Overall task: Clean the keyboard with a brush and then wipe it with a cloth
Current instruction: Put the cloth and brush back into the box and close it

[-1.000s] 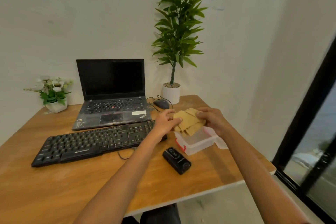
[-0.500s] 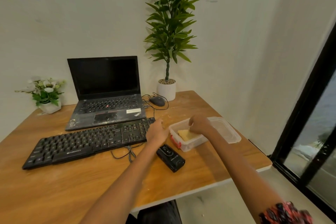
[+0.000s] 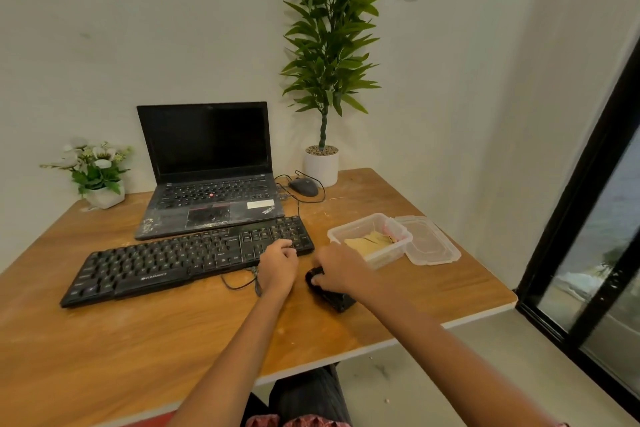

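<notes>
The black keyboard (image 3: 187, 258) lies slanted on the wooden table (image 3: 104, 350), in front of the laptop. My left hand (image 3: 278, 262) rests on its front right corner with loosely curled fingers and holds nothing. To the right, my right hand (image 3: 337, 269) grips a small black device (image 3: 337, 300) that lies on the table; the hand hides most of it. A folded yellow cloth (image 3: 369, 242) sits inside a clear plastic container (image 3: 346, 229) just beyond my right hand.
The container's lid (image 3: 431, 244) lies to its right, near the table's right edge. An open black laptop (image 3: 211, 180), a wired mouse (image 3: 304, 186), a tall potted plant (image 3: 322, 163) and a small flower pot (image 3: 100, 180) stand along the wall. The keyboard cable (image 3: 242, 282) loops near my left wrist.
The yellow cloth went from both hands into the container. My right hand then left the container and came down on the black device. My left hand settled at the keyboard's right end.
</notes>
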